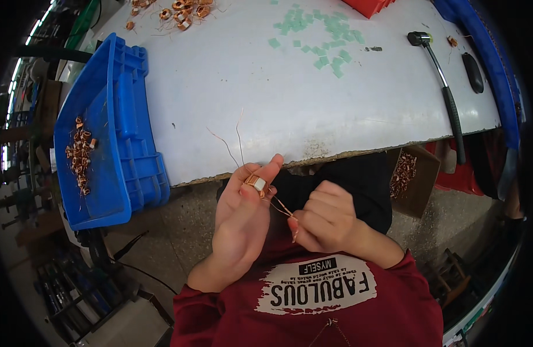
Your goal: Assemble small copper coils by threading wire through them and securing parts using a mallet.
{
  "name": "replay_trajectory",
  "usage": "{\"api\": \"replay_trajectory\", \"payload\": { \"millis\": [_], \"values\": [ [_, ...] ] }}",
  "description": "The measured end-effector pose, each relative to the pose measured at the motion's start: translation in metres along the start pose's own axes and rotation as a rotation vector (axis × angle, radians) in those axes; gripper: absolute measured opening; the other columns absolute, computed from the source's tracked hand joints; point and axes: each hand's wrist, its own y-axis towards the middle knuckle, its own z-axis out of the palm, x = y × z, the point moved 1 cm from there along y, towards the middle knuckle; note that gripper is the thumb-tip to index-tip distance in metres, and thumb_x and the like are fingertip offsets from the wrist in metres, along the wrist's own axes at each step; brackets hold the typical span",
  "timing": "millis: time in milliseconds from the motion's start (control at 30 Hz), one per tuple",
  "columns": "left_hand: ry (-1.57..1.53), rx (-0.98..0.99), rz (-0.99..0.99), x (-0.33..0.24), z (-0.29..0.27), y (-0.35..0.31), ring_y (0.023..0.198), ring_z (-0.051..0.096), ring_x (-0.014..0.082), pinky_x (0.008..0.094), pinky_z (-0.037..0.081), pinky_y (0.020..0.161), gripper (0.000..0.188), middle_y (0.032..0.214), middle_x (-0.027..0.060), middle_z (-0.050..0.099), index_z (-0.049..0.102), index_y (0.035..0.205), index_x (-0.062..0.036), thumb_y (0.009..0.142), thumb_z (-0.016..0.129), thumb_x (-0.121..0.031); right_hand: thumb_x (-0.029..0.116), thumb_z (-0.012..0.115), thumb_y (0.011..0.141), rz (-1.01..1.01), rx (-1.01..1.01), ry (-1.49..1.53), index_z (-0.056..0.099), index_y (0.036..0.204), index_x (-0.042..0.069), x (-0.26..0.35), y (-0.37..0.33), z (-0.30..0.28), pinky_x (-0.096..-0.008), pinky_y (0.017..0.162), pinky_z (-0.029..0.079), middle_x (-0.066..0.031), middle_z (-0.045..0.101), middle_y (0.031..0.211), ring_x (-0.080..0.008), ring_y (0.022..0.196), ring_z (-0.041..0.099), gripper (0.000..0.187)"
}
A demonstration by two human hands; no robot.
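Currently, in the head view, the left hand (pixel 238 224) grips a copper-wound coil (pixel 256 183) by the near edge of the table (pixel 220 98); the right hand (pixel 325 221) pinches its wire leads (pixel 283 207), while 2 loose wires (pixel 238 130) stick out the other side.

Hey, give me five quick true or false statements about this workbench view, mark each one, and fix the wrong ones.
1. The left hand holds a copper-wound coil. True.
2. Only one hand is holding something. False: the right hand pinches the coil's wire leads.
3. The blue bin at left contains small coils. True.
4. Red squares are scattered across the worktop. False: pale green squares are scattered there.
5. The hammer lies on the right side of the table. True.
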Motion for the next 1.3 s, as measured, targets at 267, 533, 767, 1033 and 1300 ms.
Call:
{"api": "replay_trajectory", "payload": {
  "millis": [267, 533, 767, 1033, 1300],
  "values": [
    [0.043, -0.046, 0.219, 0.006, 0.013, 0.004, 0.115, 0.053, 0.0242, 0.0303, 0.042, 0.085, 0.038, 0.113, 0.0156, 0.058, 0.039, 0.128, -0.0014, 0.095, 0.052, -0.013, 0.007, 0.064, 0.074, -0.016, -0.010, -0.091, 0.058, 0.077, 0.003, -0.014, 0.009, -0.015, -0.0247, 0.058, 0.038, -0.0023, 0.052, 0.068, -0.0164, 0.052, 0.042, 0.008],
    [0.778, 0.178, 0.271, 0.010, 0.043, -0.007, 0.074, 0.062, 0.0249, 0.0295, 0.049, 0.063, 0.042, 0.095, 0.0169, 0.063, 0.036, 0.128, 0.0042, 0.088, 0.049, 0.005, 0.007, 0.056, 0.085, 0.614, -0.034, 0.780, 0.061, 0.083, 0.003, -0.008, 0.026, -0.052, -0.0224, 0.055, 0.038, -0.0041, 0.059, 0.074, -0.0137, 0.055, 0.045, 0.007],
    [1.065, 0.290, 0.396, 0.019, 0.028, -0.005, 0.063, 0.060, 0.0259, 0.0325, 0.049, 0.055, 0.030, 0.087, 0.0165, 0.064, 0.046, 0.114, 0.0054, 0.085, 0.052, 0.004, 0.004, 0.048, 0.090, 0.498, 0.346, 0.523, 0.057, 0.070, 0.003, -0.012, 0.043, -0.065, -0.0231, 0.053, 0.037, -0.0046, 0.057, 0.066, -0.0138, 0.053, 0.043, 0.022],
    [1.058, 0.182, 0.357, 0.029, 0.026, -0.016, 0.060, 0.059, 0.0234, 0.0325, 0.046, 0.053, 0.016, 0.081, 0.0147, 0.063, 0.052, 0.102, 0.0030, 0.087, 0.053, -0.001, 0.014, 0.043, 0.093, 0.585, 0.204, 0.604, 0.050, 0.060, 0.005, -0.020, 0.038, -0.055, -0.0245, 0.053, 0.034, -0.0032, 0.050, 0.057, -0.0146, 0.053, 0.039, 0.036],
    [0.816, 0.330, 0.030, 0.006, 0.011, -0.017, 0.056, 0.051, 0.0149, 0.0247, 0.038, 0.050, 0.014, 0.075, 0.0075, 0.061, 0.054, 0.103, -0.0020, 0.090, 0.051, -0.003, 0.015, 0.041, 0.096, 0.449, -0.289, 0.839, 0.044, 0.061, 0.010, -0.053, 0.062, -0.065, -0.0251, 0.051, 0.032, 0.0003, 0.041, 0.057, -0.0120, 0.056, 0.036, 0.036]
  ]
}}
